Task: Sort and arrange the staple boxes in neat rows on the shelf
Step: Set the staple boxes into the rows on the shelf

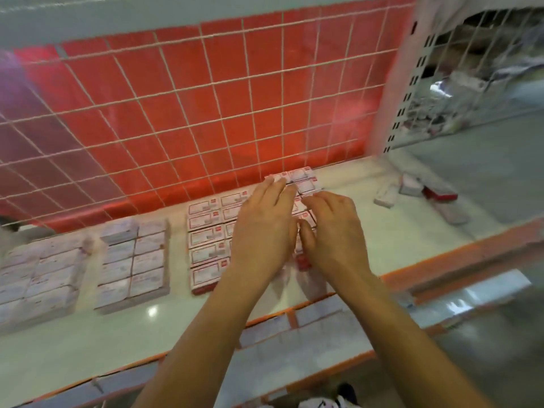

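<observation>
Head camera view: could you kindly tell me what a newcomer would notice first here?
The bright red, wire-gridded back panel fills the upper picture. At centre, the left hand and right hand rest over a block of staple boxes on the shelf, with loose boxes scattered at far right.

my left hand point(265, 231) and right hand point(335, 237) cover the right part of the red-edged staple boxes point(206, 237), so i can't see how those rows sit beneath them. the right hand's fingers point(317, 200) curl downward and i can't tell whether they pinch a box. label print is too small to read. the pale stacks point(132, 257) on the left are blurred, and the farthest stack point(38, 278) runs off the frame edge. the loose boxes point(412, 189) at right are smeared.
</observation>
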Tool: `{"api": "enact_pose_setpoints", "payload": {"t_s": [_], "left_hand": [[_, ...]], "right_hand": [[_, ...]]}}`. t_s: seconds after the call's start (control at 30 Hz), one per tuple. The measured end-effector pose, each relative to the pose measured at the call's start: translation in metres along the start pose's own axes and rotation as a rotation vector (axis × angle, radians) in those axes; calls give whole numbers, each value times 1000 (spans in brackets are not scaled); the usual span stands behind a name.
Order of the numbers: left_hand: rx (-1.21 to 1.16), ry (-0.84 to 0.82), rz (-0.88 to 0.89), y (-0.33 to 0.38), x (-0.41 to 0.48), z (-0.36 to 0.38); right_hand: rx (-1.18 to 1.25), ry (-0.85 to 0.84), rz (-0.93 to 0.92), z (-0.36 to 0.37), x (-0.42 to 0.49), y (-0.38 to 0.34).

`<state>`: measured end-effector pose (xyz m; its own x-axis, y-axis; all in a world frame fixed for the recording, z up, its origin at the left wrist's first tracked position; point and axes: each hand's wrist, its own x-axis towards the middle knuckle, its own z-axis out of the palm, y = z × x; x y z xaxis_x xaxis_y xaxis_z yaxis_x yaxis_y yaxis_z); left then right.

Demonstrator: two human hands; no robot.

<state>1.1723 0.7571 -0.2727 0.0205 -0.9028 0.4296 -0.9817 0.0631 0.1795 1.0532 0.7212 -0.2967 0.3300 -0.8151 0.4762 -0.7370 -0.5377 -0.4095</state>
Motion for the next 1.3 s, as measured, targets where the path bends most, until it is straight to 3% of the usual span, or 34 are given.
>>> {"api": "enact_pose_setpoints", "payload": {"t_s": [0.13, 0.3, 0.63, 0.77, 0.93, 1.3], "left_hand": [[2, -41, 51, 54, 32, 34], [-52, -242, 25, 109, 67, 65], [-12, -433, -257, 163, 120, 131], [34, -482, -381, 166, 129, 152], [19, -491, -402, 162, 136, 160], [-139, -379, -443, 153, 128, 143]], "right_hand": [[-11, 20, 44, -20, 3, 62], [-24, -7, 112, -30, 9, 136], [-106, -32, 431, -39, 39, 259], [-142, -43, 507, -36, 44, 275], [-119, -76, 601, -37, 42, 276], [404, 145, 621, -63, 31, 261]]}}
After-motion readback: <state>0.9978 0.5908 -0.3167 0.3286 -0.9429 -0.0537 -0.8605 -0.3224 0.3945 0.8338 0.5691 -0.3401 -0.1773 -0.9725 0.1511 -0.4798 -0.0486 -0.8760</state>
